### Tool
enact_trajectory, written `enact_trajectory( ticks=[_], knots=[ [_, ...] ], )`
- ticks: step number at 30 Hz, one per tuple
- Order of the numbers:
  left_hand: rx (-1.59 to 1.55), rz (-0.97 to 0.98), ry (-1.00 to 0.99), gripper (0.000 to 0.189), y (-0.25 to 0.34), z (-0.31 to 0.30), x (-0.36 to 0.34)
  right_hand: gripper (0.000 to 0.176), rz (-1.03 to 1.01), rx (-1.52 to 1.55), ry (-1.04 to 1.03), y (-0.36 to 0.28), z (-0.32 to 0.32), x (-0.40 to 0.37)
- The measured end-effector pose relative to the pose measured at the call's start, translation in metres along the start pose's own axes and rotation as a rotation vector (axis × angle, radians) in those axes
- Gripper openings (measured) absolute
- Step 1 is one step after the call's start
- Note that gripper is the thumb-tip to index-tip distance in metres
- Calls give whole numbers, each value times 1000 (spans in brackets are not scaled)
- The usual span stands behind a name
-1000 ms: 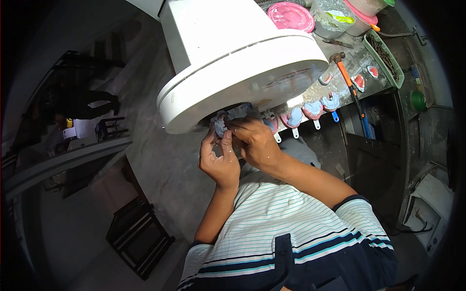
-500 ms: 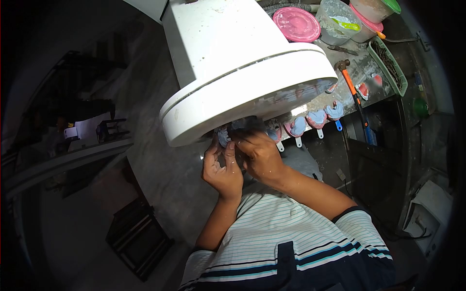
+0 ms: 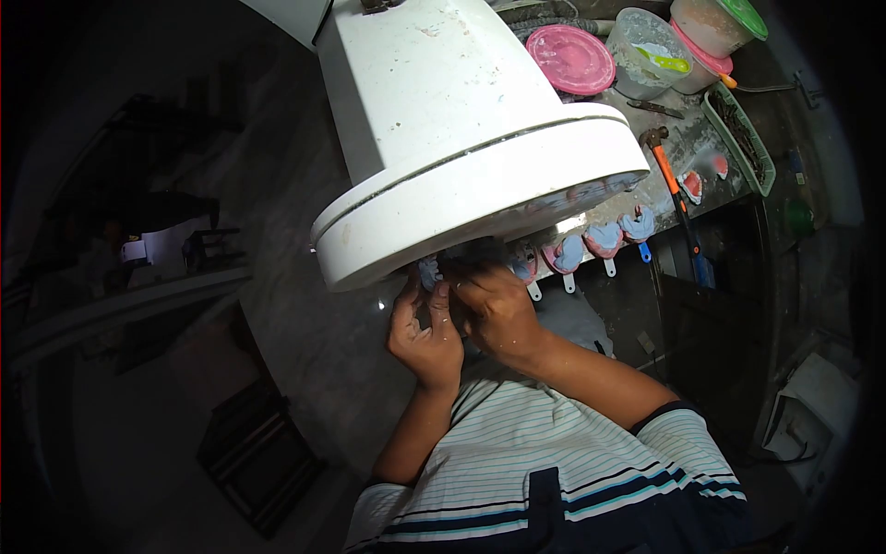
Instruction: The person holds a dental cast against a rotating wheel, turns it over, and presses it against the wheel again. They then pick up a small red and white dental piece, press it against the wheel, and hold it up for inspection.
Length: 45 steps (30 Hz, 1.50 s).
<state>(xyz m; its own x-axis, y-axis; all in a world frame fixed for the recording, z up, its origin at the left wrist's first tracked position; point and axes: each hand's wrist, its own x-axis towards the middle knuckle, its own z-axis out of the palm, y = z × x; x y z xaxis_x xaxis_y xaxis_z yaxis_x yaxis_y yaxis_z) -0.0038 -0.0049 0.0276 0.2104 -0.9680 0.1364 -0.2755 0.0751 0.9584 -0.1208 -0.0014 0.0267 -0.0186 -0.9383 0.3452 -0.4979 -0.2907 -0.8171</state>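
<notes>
Both my hands are raised under the rim of a large white machine [image 3: 461, 148]. My left hand [image 3: 423, 331] and my right hand [image 3: 496, 309] together grip a pale blue dental cast [image 3: 430, 270], pressed up against the machine's underside. Most of the cast is hidden by my fingers and the machine's rim.
Several pink trays with blue casts [image 3: 591, 242] line the bench edge to the right. An orange-handled hammer [image 3: 676, 194], a pink lid [image 3: 574, 57], plastic tubs [image 3: 651, 42] and a green tray [image 3: 738, 129] lie on the bench. Dark furniture stands at lower left.
The view has shifted so the machine and my hands sit lower in the frame. My hands stay pressed to the cast under the rim.
</notes>
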Motion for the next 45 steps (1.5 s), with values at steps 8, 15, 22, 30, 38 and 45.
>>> enact_trajectory(
  ticks=[8, 15, 22, 30, 38, 45],
  knots=[
    [28, 52, -29, 34, -9, -6, 4, 49, -56, -27, 15, 2, 2, 1],
    [93, 177, -108, 34, -12, -15, 6, 36, -88, -25, -39, 13, -1, -1],
    [294, 352, -133, 29, -3, -27, 15, 29, -137, -43, -108, 15, -20, -3],
    [19, 244, -44, 25, -25, -20, 20, 19, -105, -158, 86, 24, 0, 21],
    [396, 468, -19, 29, -19, -27, 8, 20, -136, -199, 30, 23, -4, 21],
    [341, 322, 2, 30, -22, -22, 18, 15, -158, -207, 170, 23, 3, 19]
  ],
)
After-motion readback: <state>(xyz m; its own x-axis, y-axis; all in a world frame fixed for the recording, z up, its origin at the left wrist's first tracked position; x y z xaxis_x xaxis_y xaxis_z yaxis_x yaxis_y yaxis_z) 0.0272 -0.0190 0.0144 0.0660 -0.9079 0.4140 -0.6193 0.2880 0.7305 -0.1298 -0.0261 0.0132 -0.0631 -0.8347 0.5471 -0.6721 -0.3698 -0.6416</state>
